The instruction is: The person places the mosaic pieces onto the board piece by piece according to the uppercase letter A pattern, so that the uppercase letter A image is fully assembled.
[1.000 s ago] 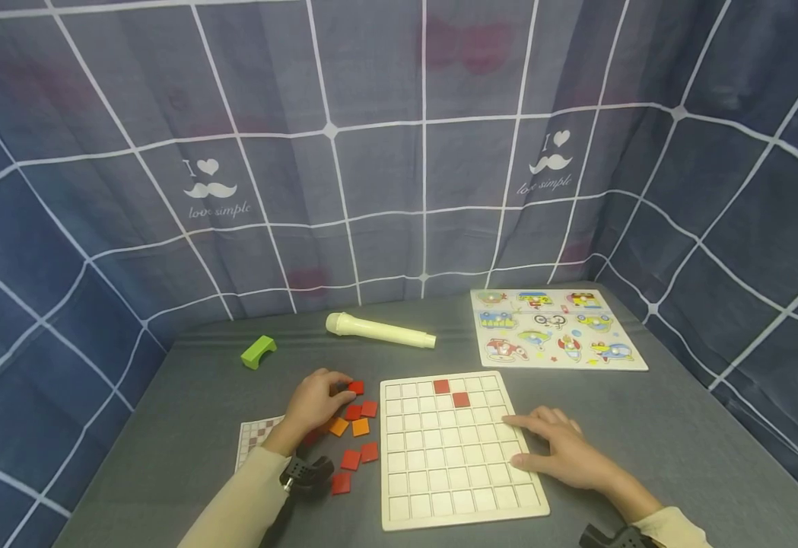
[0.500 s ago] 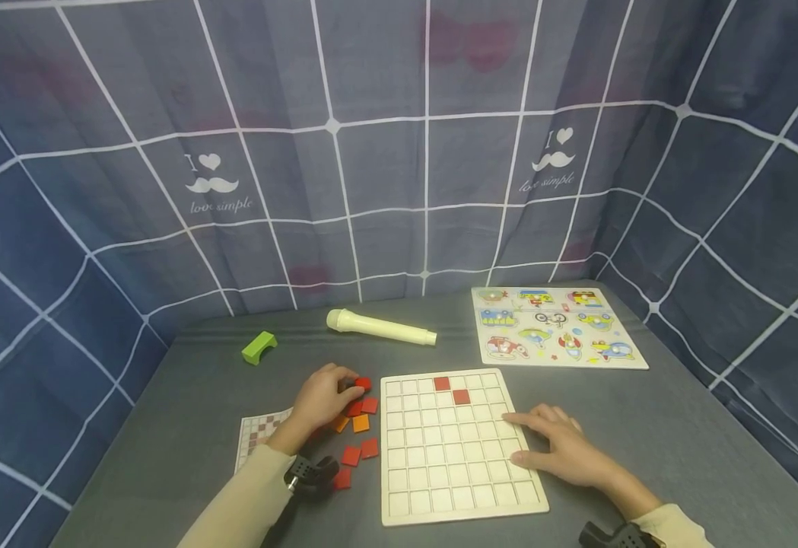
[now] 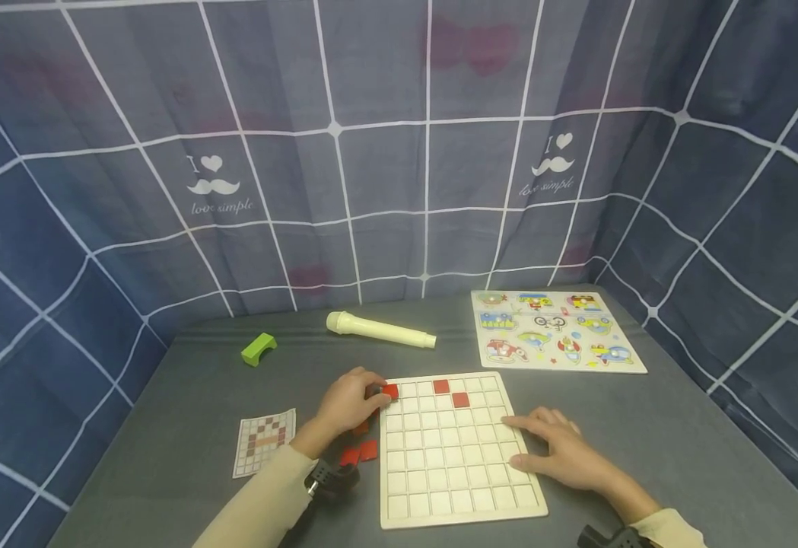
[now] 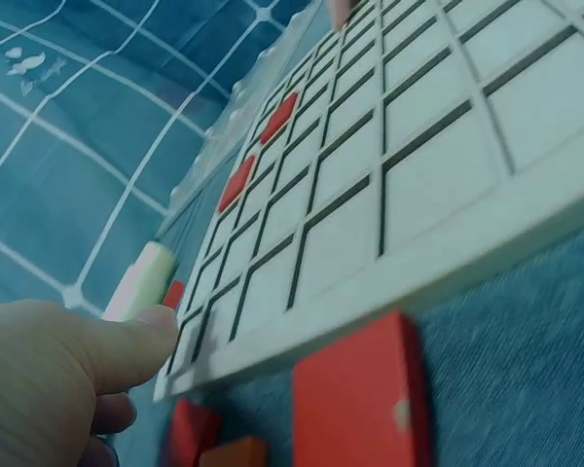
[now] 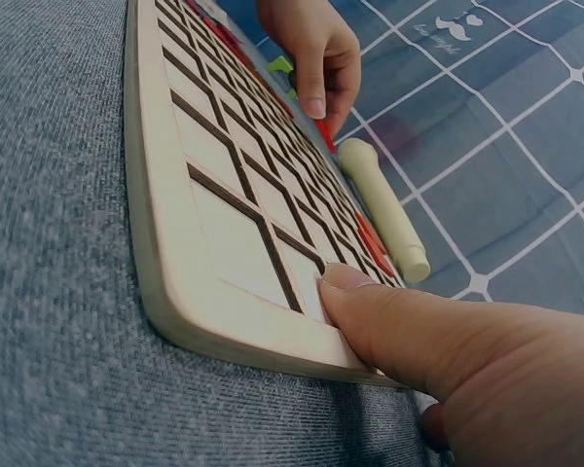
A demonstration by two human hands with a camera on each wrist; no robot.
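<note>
My left hand (image 3: 349,402) pinches a red square tile (image 3: 391,391) between thumb and fingers, over the top-left corner of the pale gridded board (image 3: 463,520). Two other red tiles lie in its upper cells, one in the top row (image 3: 442,387) and one in the second row (image 3: 461,399). My right hand (image 3: 554,447) rests on the board's right edge with index finger and thumb extended; its thumb (image 5: 370,306) lies on the corner cells in the right wrist view. Loose red tiles (image 3: 368,450) and an orange one (image 4: 236,453) lie left of the board, partly hidden by my left hand.
A printed pattern card (image 3: 262,445) lies left of my left forearm. Behind are a green arch block (image 3: 259,349), a cream toy microphone (image 3: 380,330) and a vehicle picture puzzle board (image 3: 556,331). A checked curtain (image 3: 385,175) stands around the table.
My left hand has carried the red tile rightward from the loose pile to the board's top-left corner, uncovering more of the pattern card. The right hand stays in place.
</note>
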